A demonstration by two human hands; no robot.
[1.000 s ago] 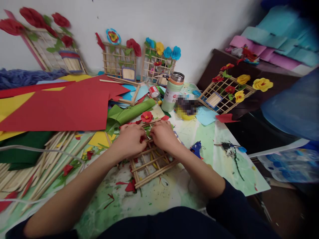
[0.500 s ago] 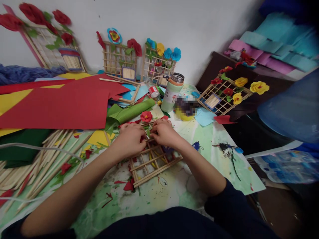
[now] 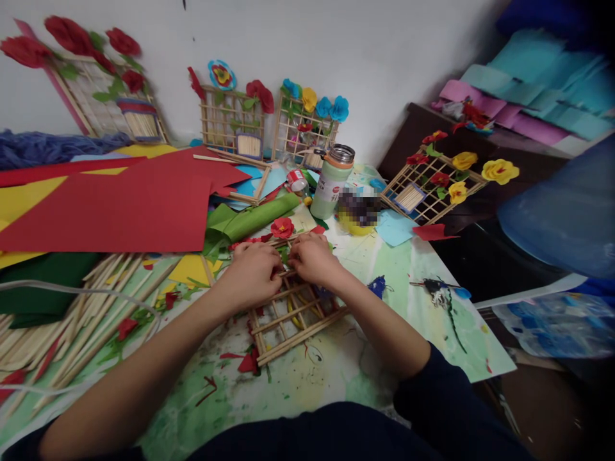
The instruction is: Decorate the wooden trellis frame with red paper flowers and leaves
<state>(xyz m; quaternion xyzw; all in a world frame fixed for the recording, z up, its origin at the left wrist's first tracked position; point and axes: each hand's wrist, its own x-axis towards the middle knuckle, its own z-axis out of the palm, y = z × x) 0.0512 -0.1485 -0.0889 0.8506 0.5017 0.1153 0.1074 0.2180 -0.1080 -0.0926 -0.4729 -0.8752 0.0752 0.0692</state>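
A small wooden lattice frame (image 3: 293, 320) lies flat on the paint-stained table cover (image 3: 336, 365) in front of me. My left hand (image 3: 252, 272) and my right hand (image 3: 312, 256) rest on its far half, fingers curled and pinched together where they meet over something small, red and green, that I cannot make out. A red paper flower (image 3: 282, 226) sits just beyond my fingers at the frame's far edge. Red paper scraps (image 3: 250, 362) lie by the near corner of the frame.
Big red (image 3: 120, 205), yellow and green paper sheets and a pile of wooden sticks (image 3: 72, 320) fill the left. A green bottle (image 3: 331, 179) stands behind the frame. Finished flower frames (image 3: 230, 118) lean on the wall; another (image 3: 432, 182) lies at the right. A glue-smeared tool (image 3: 439, 288) lies right.
Both hands stay pinched together over the frame's far half with only slight finger shifts; the view has moved a little.
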